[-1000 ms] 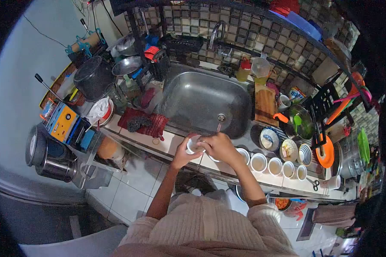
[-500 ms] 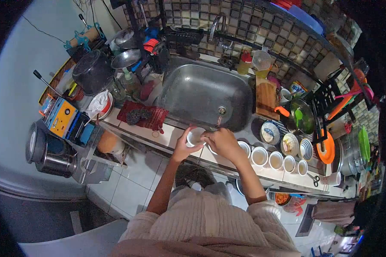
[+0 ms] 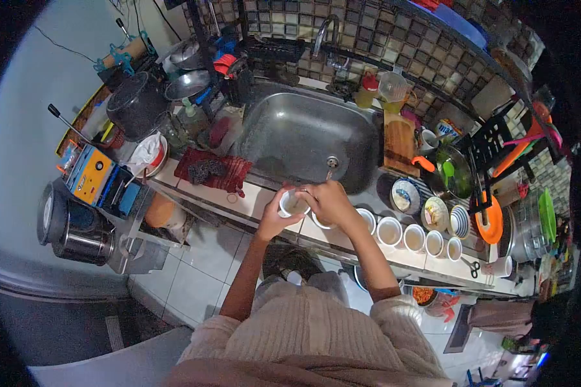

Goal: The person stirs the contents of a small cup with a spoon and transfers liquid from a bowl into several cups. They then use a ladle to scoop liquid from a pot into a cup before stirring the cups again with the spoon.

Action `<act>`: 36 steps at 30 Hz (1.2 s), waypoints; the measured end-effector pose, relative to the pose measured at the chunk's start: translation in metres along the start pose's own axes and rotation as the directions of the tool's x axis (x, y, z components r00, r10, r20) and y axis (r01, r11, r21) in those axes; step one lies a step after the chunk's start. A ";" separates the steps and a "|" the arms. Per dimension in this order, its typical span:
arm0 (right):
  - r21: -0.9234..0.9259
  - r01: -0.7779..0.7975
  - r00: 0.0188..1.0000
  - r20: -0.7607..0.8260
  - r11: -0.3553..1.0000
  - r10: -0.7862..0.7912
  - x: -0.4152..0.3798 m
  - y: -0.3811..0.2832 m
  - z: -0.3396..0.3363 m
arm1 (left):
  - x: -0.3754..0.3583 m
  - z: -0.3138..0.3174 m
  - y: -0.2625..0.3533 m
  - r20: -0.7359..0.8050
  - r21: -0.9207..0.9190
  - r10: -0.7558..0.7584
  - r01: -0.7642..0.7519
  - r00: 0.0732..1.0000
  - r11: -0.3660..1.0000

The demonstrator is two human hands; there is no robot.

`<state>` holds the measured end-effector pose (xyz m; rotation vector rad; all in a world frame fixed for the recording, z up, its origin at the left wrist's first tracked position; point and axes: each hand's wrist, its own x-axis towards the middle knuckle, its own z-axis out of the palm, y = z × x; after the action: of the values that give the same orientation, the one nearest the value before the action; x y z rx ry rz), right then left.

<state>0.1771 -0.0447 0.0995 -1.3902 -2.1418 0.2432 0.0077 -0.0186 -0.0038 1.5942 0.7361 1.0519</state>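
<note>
Over the counter's front edge, my left hand (image 3: 276, 218) is closed around a white cup (image 3: 295, 204) and keeps it tilted slightly. Pale contents show inside the cup. My right hand (image 3: 330, 201) is closed at the cup's right rim on what looks like a spoon (image 3: 330, 174), its thin handle sticking up past the knuckles and its lower end hidden. Just below the right hand stands another white cup (image 3: 323, 221), partly covered. To the right, a row of several white cups (image 3: 389, 231) with pale liquid lines the counter edge.
Behind my hands is a steel sink (image 3: 284, 122). A red cloth (image 3: 235, 177) with a dark scrubber (image 3: 206, 169) lies left. On the right are patterned bowls (image 3: 405, 195), a wooden board (image 3: 400, 143), scissors (image 3: 474, 268) and an orange plate (image 3: 489, 219).
My right hand has shifted slightly up and left, with its fingers closer over the cup. The left hand still holds the cup in nearly the same place. The view has shifted slightly.
</note>
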 end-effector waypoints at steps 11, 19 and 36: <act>-0.193 -0.066 0.997 -0.041 0.979 0.059 0.010 -0.012 -0.010 | -0.002 -0.002 -0.013 -0.035 0.059 0.021 -0.019 0.999 0.998; -0.086 0.025 0.994 0.113 0.996 -0.015 0.017 -0.021 -0.012 | 0.003 -0.005 -0.011 0.026 0.103 0.068 -0.071 0.997 0.992; 0.022 -0.120 0.993 -0.006 0.993 0.120 0.028 -0.020 -0.008 | 0.002 -0.002 -0.016 -0.013 0.026 0.016 -0.016 1.000 1.000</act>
<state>0.1574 -0.0303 0.1249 -1.5066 -2.0460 0.3058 0.0073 -0.0118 -0.0188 1.6188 0.7494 1.0693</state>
